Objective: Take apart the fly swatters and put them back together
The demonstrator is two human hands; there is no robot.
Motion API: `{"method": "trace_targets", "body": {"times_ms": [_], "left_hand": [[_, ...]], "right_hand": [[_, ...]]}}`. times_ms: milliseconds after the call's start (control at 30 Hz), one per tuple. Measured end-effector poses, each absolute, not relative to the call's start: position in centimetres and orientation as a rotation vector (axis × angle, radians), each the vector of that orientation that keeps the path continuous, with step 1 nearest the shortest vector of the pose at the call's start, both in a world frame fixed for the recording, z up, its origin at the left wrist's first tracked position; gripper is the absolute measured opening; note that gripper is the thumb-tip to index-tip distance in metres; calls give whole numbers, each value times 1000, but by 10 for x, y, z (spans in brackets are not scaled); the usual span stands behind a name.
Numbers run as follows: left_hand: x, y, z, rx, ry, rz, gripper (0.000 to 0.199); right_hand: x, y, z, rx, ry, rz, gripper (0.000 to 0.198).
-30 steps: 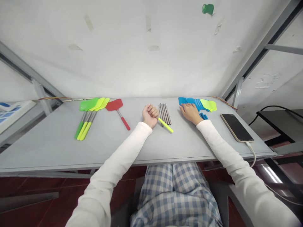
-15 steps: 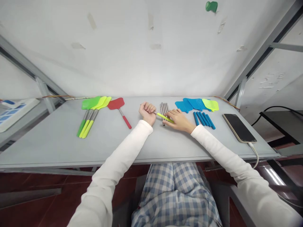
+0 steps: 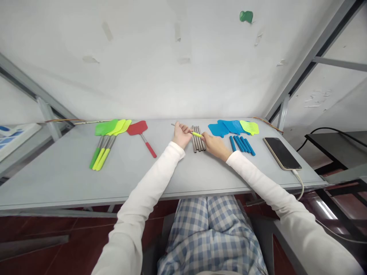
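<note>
My left hand [image 3: 182, 136] is closed round a thin metal rod, whose end pokes out at the left of the fist. On the rod's other end is a yellow-green handle grip [image 3: 197, 134], and my right hand [image 3: 215, 146] is closed on its far end. Beneath the grip, several metal rods [image 3: 198, 143] lie side by side on the grey table. Right of my right hand lie several blue handle grips [image 3: 242, 144], one partly behind the wrist. Behind them are blue fly swatter heads [image 3: 219, 130] and a yellow-green swatter head [image 3: 250, 127].
A red fly swatter [image 3: 138, 128] lies left of my hands. Farther left, green and yellow-green fly swatters [image 3: 100, 158] overlap. A phone [image 3: 282, 152] with a white cable rests at the right of the table [image 3: 134, 179]. A wall stands behind.
My right hand has closed on the yellow-green grip, its fingers no longer spread over the metal rods. More rod now shows left of my left fist. The view has shifted slightly.
</note>
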State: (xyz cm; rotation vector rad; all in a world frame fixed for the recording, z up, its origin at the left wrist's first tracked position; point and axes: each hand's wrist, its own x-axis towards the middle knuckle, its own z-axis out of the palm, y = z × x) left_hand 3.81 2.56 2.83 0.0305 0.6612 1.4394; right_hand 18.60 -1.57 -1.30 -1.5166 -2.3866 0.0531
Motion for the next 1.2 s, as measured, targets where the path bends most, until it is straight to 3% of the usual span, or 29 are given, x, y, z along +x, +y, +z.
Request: {"method": "trace_targets", "body": {"times_ms": [100,300,467,567,700,833,967,1067,1200], "left_hand": [[40,27,37,92,704,1499,41],[49,12,55,289,657,1432,40],[15,18,88,336,560,1477,39],[-42,27,105,293,522,1744,36],[-84,27,93,297,570,1738,38],[-53,27,50,378,801,1431,38],[-12,36,15,553,1165,1227,24],[4,42,-1,669,1376,1376,37],[16,44,-15,1139,1617,1261,61]], "right_hand": [[186,-19,-10,-1369,-2251,503,30],[188,-34,13,-852,-1468,2083,25],[203,-67,24,-720,-1108,2331,26],[235,-91,20,-834,-1155,2216,30],[272,-96,17,-1080,-1380,1703,34],[266,-69,13,-1496,-1784,984,35],[242,-42,-5,-1892,-2033,85,30],[234,-35,-20,-2024,-2068,-374,31],[238,-35,-29,-2099,-2030,-467,36]]}}
